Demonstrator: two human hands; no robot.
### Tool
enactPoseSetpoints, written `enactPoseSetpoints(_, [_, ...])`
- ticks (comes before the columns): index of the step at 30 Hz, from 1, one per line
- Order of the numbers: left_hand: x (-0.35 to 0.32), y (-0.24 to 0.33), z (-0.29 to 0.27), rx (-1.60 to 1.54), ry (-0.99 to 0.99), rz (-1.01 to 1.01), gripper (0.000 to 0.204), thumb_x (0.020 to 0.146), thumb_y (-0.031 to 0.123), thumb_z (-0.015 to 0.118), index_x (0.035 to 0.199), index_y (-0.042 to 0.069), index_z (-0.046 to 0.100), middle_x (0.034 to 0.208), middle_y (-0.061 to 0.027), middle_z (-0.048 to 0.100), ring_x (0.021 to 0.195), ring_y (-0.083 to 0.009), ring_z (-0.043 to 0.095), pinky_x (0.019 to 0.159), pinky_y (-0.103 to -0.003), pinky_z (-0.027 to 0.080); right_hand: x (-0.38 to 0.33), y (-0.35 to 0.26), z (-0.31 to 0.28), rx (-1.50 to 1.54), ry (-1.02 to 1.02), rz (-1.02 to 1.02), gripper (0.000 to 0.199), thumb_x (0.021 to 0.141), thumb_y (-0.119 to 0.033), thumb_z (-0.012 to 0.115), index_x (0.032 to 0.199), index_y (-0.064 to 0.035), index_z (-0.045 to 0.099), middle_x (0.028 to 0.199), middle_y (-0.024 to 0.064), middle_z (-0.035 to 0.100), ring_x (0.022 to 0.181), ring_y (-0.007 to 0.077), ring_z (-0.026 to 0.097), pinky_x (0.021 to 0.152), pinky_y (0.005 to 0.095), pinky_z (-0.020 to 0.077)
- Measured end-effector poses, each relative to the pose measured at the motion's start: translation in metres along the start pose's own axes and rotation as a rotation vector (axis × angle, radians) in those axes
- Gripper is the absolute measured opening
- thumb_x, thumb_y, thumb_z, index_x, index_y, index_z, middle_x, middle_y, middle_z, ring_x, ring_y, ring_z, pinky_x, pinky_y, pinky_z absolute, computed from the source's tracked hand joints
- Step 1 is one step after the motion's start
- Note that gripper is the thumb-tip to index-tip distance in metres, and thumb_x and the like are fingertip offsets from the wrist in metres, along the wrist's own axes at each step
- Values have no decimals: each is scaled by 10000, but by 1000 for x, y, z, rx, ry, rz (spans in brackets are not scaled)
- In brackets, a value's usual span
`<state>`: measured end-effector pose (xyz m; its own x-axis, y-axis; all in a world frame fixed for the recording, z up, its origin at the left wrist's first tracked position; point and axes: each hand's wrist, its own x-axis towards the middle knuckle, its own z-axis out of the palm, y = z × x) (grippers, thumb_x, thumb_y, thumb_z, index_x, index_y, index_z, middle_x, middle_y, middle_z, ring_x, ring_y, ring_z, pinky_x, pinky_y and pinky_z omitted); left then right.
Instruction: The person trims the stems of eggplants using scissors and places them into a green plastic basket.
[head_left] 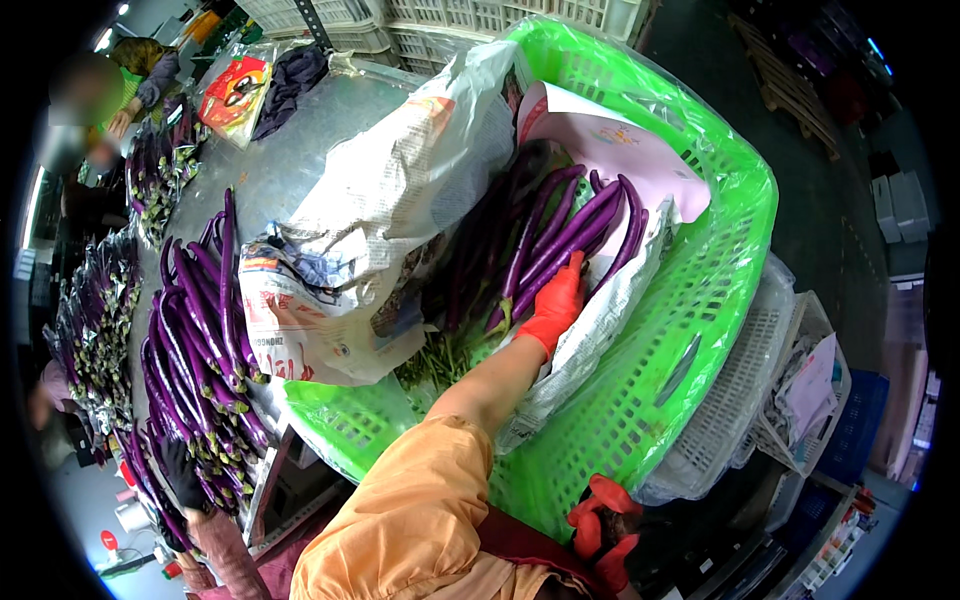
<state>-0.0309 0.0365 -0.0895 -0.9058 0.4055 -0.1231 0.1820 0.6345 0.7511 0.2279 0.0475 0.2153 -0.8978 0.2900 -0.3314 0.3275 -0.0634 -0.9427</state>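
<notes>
The red-gloved left hand point(556, 305) reaches into the middle of the frame, against slender purple eggplants point(572, 240); from here I can't tell whether it has closed on one. Those eggplants lie lengthwise together, seemingly to nest snugly, stem ends lower left, long axes slanting to upper right. Newspaper point(375, 190) around them presumably cushions their skins inside the green crate point(735, 270). The right hand point(605, 530), lower right, looks curled, its grip unclear.

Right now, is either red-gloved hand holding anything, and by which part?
Left hand touches purple eggplants, any grip hidden; right hand, cannot tell.
</notes>
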Motion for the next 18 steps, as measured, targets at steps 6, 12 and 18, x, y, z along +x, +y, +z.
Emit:
enactPoseSetpoints(6, [15,10,2,9,-77,-74,564,857,147,529,1380,165,319,1042,-202,595,929,-386,598,769,-463,475,-15,36,-5,47,64,-5,464,881,-156,621,1280,2,446,784,103,596,713,160,579,656,295,464])
enactPoseSetpoints(12, [31,13,19,147,-135,-155,451,921,187,407,1360,152,313,1108,-206,567,1014,-363,592,798,-481,489,-14,25,-7,85,53,52,474,854,-125,645,1254,22,435,750,113,593,674,153,567,660,296,462])
enactPoseSetpoints(18, [56,29,28,216,-117,-258,301,948,196,378,1091,47,598,1027,-208,641,918,-369,652,782,-472,527,-24,64,-9,107,141,-13,482,860,-184,636,1238,28,423,715,115,598,605,144,540,667,307,462])
